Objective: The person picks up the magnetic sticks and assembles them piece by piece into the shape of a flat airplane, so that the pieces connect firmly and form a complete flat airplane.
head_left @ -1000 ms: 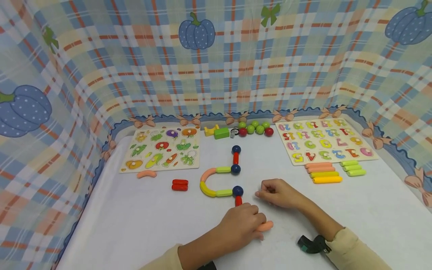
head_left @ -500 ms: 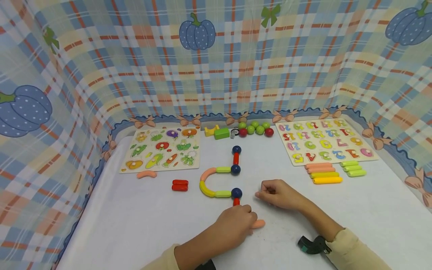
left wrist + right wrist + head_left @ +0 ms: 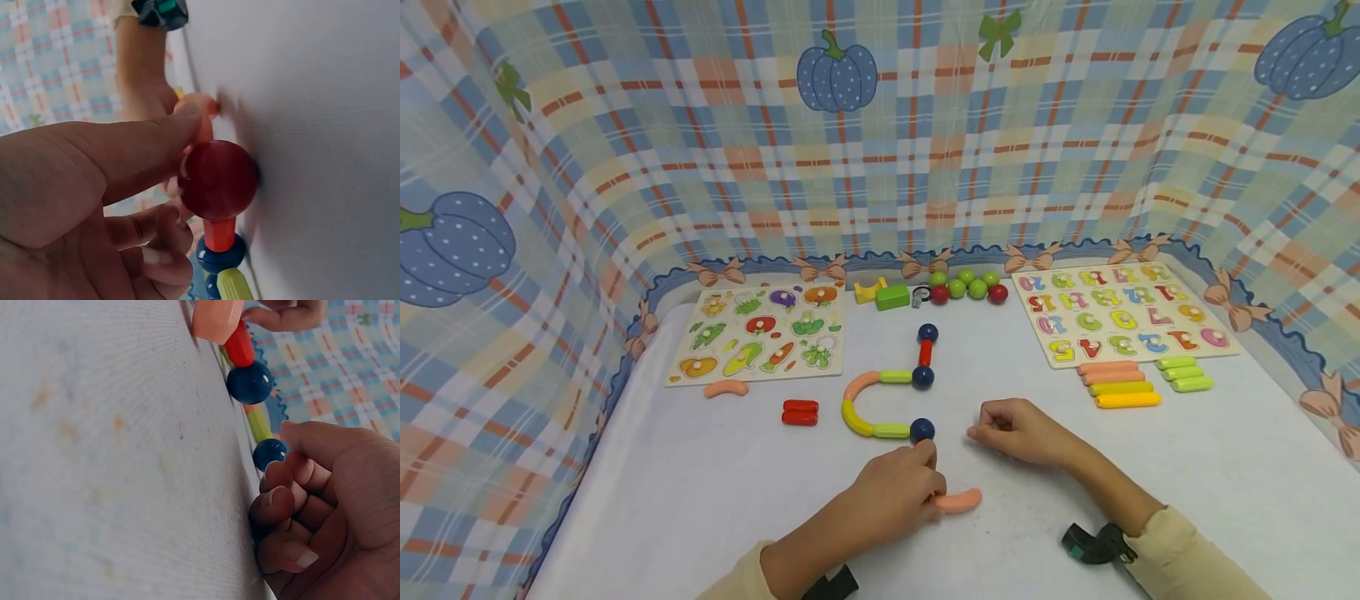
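Note:
My left hand (image 3: 891,487) pinches a curved salmon-pink stick (image 3: 961,501) between thumb and fingers, just above the table. In the left wrist view, a dark red ball (image 3: 219,181) sits at the stick's end against the fingers. A short red stick (image 3: 219,234) links that ball to a navy ball (image 3: 922,430). From there a curved chain of lime sticks (image 3: 891,431), a yellow curve (image 3: 854,419) and a pink curve (image 3: 860,385) runs to another navy ball (image 3: 923,377). To the right, my right hand (image 3: 1015,429) rests on the table, loosely curled, holding nothing.
Two red sticks (image 3: 800,412) and a pink curve (image 3: 726,388) lie left. A vegetable puzzle board (image 3: 842,358) and a number board (image 3: 1112,310) stand farther back. Green balls (image 3: 957,287) and a green block (image 3: 892,297) line the back; loose sticks (image 3: 1120,387) lie right.
My left hand has shifted left with the pink stick, and the nearer navy ball has slid slightly left and toward me. The right hand has stayed in place.

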`<action>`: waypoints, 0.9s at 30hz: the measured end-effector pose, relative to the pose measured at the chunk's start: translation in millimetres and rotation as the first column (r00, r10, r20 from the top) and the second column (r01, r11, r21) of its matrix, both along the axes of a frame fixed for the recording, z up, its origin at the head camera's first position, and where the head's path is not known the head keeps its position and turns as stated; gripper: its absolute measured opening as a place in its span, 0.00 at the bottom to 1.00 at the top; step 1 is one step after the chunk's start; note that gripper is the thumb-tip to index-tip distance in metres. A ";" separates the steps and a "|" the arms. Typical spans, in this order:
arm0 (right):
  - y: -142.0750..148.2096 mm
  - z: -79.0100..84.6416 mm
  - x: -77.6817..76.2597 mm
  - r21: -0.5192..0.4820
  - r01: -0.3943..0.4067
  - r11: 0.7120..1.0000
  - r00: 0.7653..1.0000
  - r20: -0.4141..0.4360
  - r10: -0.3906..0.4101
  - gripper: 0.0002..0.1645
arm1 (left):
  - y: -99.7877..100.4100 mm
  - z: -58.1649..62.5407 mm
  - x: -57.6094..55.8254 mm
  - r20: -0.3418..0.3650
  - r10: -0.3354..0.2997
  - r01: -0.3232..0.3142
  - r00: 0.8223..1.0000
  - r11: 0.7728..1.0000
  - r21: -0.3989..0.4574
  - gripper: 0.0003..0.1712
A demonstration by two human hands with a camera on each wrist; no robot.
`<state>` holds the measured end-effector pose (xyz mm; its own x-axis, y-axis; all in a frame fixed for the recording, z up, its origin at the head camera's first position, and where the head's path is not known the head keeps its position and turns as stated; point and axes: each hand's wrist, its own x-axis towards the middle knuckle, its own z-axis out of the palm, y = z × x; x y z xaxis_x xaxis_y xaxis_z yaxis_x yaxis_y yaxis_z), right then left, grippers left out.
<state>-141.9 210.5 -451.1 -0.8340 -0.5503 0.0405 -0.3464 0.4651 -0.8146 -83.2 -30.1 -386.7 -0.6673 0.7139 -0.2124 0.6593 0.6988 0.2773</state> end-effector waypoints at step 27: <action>-10.3 35.3 12.4 -0.012 0.015 1.000 0.996 0.089 -0.014 0.11 | 4.5 -12.4 -7.9 0.075 -0.083 0.074 0.994 0.991 0.109 0.12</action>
